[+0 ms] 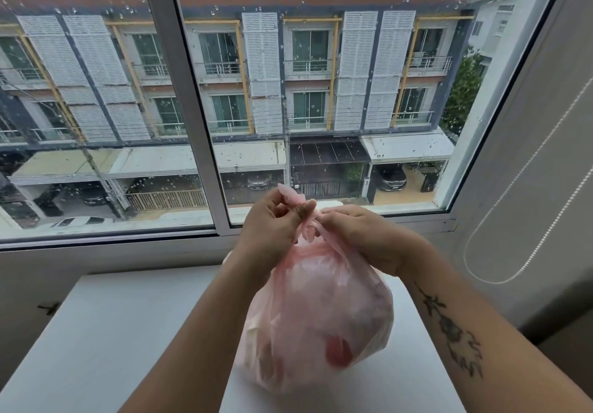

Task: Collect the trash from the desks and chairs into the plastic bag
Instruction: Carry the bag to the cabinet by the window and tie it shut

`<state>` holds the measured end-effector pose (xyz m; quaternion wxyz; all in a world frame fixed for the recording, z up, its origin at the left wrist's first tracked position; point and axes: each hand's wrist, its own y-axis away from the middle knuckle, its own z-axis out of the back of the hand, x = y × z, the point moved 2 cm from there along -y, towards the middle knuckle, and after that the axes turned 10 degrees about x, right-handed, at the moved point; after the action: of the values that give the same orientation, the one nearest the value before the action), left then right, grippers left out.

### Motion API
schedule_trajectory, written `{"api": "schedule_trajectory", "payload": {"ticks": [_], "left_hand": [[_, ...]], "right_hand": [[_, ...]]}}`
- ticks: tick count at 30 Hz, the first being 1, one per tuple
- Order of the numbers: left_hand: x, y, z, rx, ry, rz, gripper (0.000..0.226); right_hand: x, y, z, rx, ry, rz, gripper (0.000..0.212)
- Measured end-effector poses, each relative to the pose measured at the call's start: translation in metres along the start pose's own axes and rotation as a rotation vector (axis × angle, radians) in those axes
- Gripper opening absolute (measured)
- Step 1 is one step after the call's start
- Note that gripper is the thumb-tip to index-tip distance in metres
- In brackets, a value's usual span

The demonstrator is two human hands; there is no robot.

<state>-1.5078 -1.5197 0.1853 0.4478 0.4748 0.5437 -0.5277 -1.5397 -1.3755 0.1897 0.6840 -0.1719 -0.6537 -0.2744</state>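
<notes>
A pink translucent plastic bag (317, 319) stands full on the white desk (122, 332) in front of me. Crumpled trash shows through its skin, including something red low on the right side. Its handles are gathered and twisted together at the top. My left hand (272, 223) pinches one handle, whose end sticks up above the fingers. My right hand (362, 236) grips the other handle just to the right. Both hands meet over the bag's neck.
A large window (199, 124) with rain drops on the glass rises right behind the desk, showing buildings and parked cars outside. A white wall with a beaded blind cord (526, 220) stands to the right. The desk's back edge sits close under the sill.
</notes>
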Motion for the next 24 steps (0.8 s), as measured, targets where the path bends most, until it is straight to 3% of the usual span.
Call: {"api": "schedule_trajectory", "payload": {"ticks": [4,6,8,10,13,17,24], "left_hand": [[0.0,-0.001,0.0,-0.021,-0.005,-0.007,0.024],[0.002,-0.002,0.002,-0.055,0.011,0.023,0.019],[0.004,-0.004,0.006,-0.091,0.062,0.08,0.018],[0.005,-0.006,0.007,-0.094,0.141,0.144,0.017],[0.005,-0.007,0.005,-0.088,0.255,0.214,0.02],[0.007,-0.008,0.002,-0.096,0.316,0.234,0.021],[0.007,-0.001,0.002,-0.086,0.322,0.128,0.016]], "right_hand": [[-0.006,0.003,0.002,-0.122,0.101,-0.027,0.033],[-0.011,0.009,0.002,-0.323,0.296,0.001,0.022],[-0.013,0.017,-0.005,-0.479,0.541,0.154,0.032],[-0.017,0.022,-0.012,-0.547,0.84,0.272,0.039],[-0.016,0.018,-0.018,-0.685,1.105,0.308,0.026],[-0.013,0.015,-0.03,-0.848,1.065,0.2,0.046],[-0.011,0.012,-0.026,-0.836,0.931,0.067,0.016]]}}
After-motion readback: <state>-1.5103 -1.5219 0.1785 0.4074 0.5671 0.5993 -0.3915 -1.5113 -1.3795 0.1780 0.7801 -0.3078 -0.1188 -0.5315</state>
